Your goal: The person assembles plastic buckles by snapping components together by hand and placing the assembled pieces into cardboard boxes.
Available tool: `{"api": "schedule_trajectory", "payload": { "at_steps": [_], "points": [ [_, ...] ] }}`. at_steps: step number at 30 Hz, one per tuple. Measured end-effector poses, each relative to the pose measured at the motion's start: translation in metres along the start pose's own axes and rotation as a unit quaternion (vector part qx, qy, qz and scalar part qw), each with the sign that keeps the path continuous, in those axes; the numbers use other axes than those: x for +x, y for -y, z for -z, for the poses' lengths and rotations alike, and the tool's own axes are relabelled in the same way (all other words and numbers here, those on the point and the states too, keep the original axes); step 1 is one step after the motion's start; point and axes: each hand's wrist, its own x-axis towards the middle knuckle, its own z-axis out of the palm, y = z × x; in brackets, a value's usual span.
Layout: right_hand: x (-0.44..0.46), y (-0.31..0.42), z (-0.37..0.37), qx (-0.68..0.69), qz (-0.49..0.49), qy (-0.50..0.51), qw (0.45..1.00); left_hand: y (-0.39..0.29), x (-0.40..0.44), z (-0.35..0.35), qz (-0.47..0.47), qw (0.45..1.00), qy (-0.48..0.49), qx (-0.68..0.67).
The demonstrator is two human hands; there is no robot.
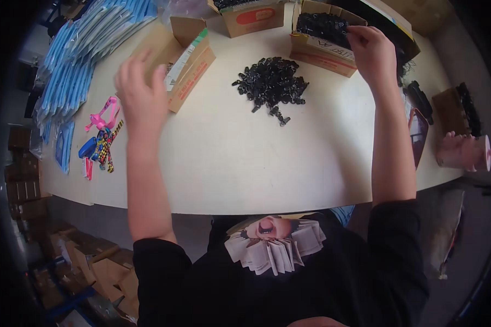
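My left hand [139, 90], slightly blurred, is over the near-left side of an open cardboard box [193, 73], thumb and fingers apart. My right hand [373, 54] has its fingertips pinched together at the rim of another cardboard box [322, 53], which is filled with small black pieces [316, 24]. What is between those fingertips is too small to make out. Between the hands, a loose heap of small black plastic pieces with shiny metal bits [270, 82] lies on the white table [245, 163].
Stacked blue packets in clear plastic [71, 82] line the left side. Near them lie a pink strap [105, 117] and a colourful patterned strap [103, 144]. A third box [253, 20] stands at the back. A pink cup [463, 151] is at the right edge.
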Motion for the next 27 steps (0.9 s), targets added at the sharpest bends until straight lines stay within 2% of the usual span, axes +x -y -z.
{"api": "schedule_trajectory", "payload": {
  "at_steps": [2, 4, 6, 9, 12, 16, 19, 22, 24, 27],
  "points": [
    [-0.008, 0.011, 0.000, 0.015, 0.028, 0.009, 0.999, -0.028, -0.015, -0.008, 0.003, 0.993, 0.036, -0.112],
    [-0.026, 0.035, 0.005, 0.089, 0.005, 0.068, 0.994, -0.050, -0.035, -0.020, -0.071, 0.972, 0.156, -0.163],
    [-0.044, 0.054, 0.005, 0.152, -0.010, 0.117, 0.981, -0.067, -0.054, -0.038, -0.071, 0.944, 0.249, -0.206],
    [-0.063, 0.069, 0.005, 0.200, -0.005, 0.167, 0.965, -0.077, -0.067, -0.052, -0.042, 0.944, 0.289, -0.153],
    [-0.077, 0.074, -0.003, 0.237, -0.023, 0.203, 0.950, -0.081, -0.070, -0.060, 0.002, 0.952, 0.291, -0.098],
    [-0.090, 0.073, -0.016, 0.254, -0.016, 0.222, 0.941, -0.083, -0.074, -0.072, 0.018, 0.944, 0.307, -0.116],
    [-0.100, 0.073, -0.020, 0.303, -0.079, 0.301, 0.901, -0.086, -0.078, -0.067, 0.034, 0.942, 0.300, -0.145],
    [-0.109, 0.069, -0.028, 0.374, -0.179, 0.395, 0.820, -0.091, -0.073, -0.055, 0.076, 0.928, 0.310, -0.192],
    [-0.109, 0.070, -0.028, 0.343, -0.162, 0.393, 0.838, -0.095, -0.072, -0.051, 0.089, 0.921, 0.322, -0.200],
    [-0.109, 0.070, -0.027, 0.346, -0.174, 0.367, 0.846, -0.093, -0.075, -0.052, -0.002, 0.915, 0.314, -0.254]
  ]
}}
